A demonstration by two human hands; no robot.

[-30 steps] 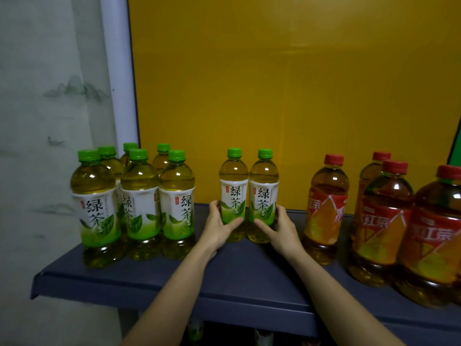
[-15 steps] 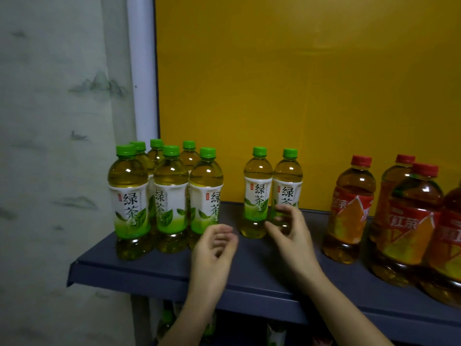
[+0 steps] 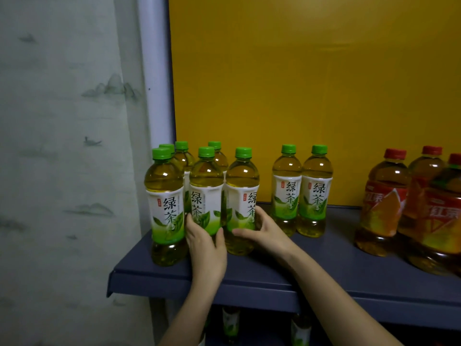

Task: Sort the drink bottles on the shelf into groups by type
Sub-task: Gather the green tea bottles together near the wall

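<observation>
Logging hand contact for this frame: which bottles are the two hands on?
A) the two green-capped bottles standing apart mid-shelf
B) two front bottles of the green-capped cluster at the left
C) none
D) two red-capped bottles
B: the left hand grips the cluster's middle front bottle and the right hand grips the right front bottle; the separate green-capped pair stands untouched.

The dark blue shelf [image 3: 324, 265] carries six upright green-capped bottles [image 3: 164, 208] clustered at its 9 o'clock end. A matching pair [image 3: 287, 196] stands toward 12 o'clock, and three red-capped bottles [image 3: 381, 206] at 3 o'clock.
</observation>
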